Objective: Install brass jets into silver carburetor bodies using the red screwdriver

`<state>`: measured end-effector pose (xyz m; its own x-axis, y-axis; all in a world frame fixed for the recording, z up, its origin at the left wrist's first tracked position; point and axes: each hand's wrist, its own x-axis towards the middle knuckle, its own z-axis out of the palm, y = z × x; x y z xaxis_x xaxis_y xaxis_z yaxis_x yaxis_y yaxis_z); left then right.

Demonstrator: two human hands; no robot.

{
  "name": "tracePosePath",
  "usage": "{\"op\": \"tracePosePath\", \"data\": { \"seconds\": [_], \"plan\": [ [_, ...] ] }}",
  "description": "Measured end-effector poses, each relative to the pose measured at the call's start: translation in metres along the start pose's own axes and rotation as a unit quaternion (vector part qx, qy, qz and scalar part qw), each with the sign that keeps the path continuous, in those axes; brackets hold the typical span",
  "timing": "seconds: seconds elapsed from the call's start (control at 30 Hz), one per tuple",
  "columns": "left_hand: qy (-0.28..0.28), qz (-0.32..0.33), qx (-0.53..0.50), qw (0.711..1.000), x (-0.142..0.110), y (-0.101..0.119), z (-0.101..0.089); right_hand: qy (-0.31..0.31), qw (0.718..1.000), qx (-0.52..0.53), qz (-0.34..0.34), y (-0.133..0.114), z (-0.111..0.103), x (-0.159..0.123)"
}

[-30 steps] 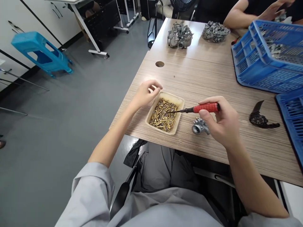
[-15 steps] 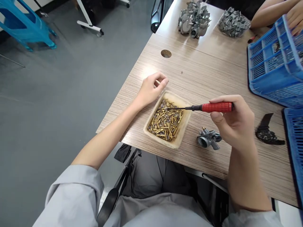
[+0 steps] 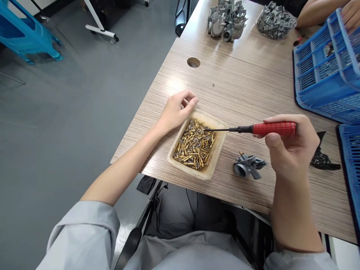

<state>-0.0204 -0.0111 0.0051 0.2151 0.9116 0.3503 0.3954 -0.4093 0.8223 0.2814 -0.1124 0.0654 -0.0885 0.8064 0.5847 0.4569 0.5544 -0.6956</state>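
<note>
My right hand point(image 3: 289, 146) grips a red-handled screwdriver point(image 3: 272, 128), held level with its thin tip over the far side of a beige tray point(image 3: 218, 150). The tray is full of small brass parts point(image 3: 194, 144). My left hand point(image 3: 177, 108) rests at the tray's far left corner, fingers curled with thumb and forefinger pinched together; what they hold, if anything, is too small to make out. A small grey metal carburettor body point(image 3: 247, 167) lies on the table between the tray and my right hand.
The wooden table point(image 3: 247, 90) has a cable hole point(image 3: 193, 62). Grey metal castings point(image 3: 226, 18) and another pile point(image 3: 275, 20) sit at the far end. Blue crates point(image 3: 326, 75) stand at the right, a dark tool point(image 3: 323, 159) beside them. Another person's hand point(image 3: 348, 13) reaches over a crate.
My right hand has drawn the screwdriver to the right, its tip moving from the tray's middle toward the far right side. The left hand stays at the tray's corner. The view has tilted downward.
</note>
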Motion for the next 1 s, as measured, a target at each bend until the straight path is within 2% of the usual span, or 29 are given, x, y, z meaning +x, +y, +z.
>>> {"op": "tracePosePath", "data": {
  "seconds": [0.17,0.3,0.37,0.4,0.5,0.57,0.67,0.83,0.93,1.0],
  "plan": [
    [0.003,0.008,0.010,1.000,-0.001,0.002,-0.003,-0.015,1.000,-0.001,0.024,-0.003,0.000,-0.002],
    [-0.009,0.049,0.070,0.996,-0.014,0.023,-0.014,-0.016,0.999,0.003,0.035,-0.003,0.000,-0.001],
    [-0.069,0.075,0.116,0.988,-0.025,0.040,-0.021,-0.008,0.999,0.023,0.030,0.001,-0.001,0.001],
    [-0.122,0.084,0.142,0.979,-0.030,0.049,-0.024,-0.004,0.999,0.032,0.031,0.004,-0.001,0.002],
    [-0.286,0.095,0.240,0.923,-0.041,0.070,-0.029,0.010,0.998,0.053,0.042,0.010,-0.002,0.004],
    [-0.327,0.097,0.308,0.888,-0.046,0.077,-0.028,0.014,0.996,0.071,0.050,0.013,-0.003,0.005],
    [-0.323,0.114,0.361,0.868,-0.049,0.081,-0.024,0.012,0.995,0.088,0.056,0.015,-0.002,0.006],
    [-0.289,0.142,0.384,0.865,-0.053,0.080,-0.016,0.008,0.993,0.100,0.066,0.020,-0.001,0.006],
    [-0.266,0.140,0.359,0.884,-0.047,0.077,-0.014,0.006,0.992,0.110,0.065,0.023,0.000,0.005],
    [-0.243,0.129,0.295,0.915,-0.038,0.073,-0.013,0.006,0.990,0.125,0.066,0.023,0.000,0.004]
  ]
}}
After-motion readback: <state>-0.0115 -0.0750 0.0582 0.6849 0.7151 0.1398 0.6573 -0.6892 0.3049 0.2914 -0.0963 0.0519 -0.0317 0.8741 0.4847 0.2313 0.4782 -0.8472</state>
